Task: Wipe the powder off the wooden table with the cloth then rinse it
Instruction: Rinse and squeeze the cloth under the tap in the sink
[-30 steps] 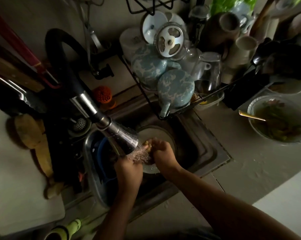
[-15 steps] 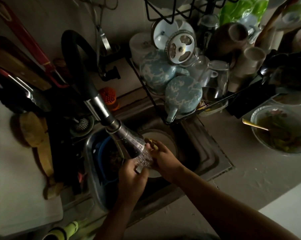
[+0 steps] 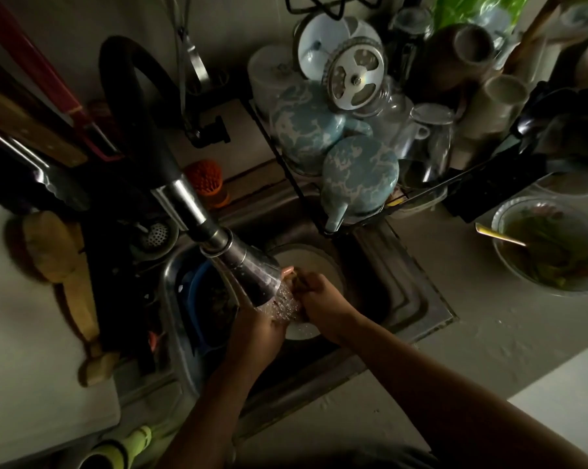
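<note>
**Rinsing the cloth in a dim, crowded sink**

Dim kitchen counter here, grey and speckled, with a steel sink (image 3: 417, 296) sunk into it, and pretty much everything sits around that sink. We've got both hands inside it, right under the faucet sprayer (image 3: 248, 272), which is spraying water down onto them. Our left hand (image 3: 257, 328) is curled up beneath the spray and our right hand (image 3: 323, 301) is clenched just beside it, the two touching. Between them we're gripping the cloth (image 3: 294, 282), a small brownish wad; only a bit of it peeks out at the far side of our right fingers. Below the hands, down in the sink, lies a pale plate (image 3: 316, 262). Behind the sink a wire dish rack (image 3: 421, 194) is stuffed with blue mottled pots, glasses and mugs. Right of the sink there's a bowl (image 3: 509, 214) of greens with a spoon in it.
</note>
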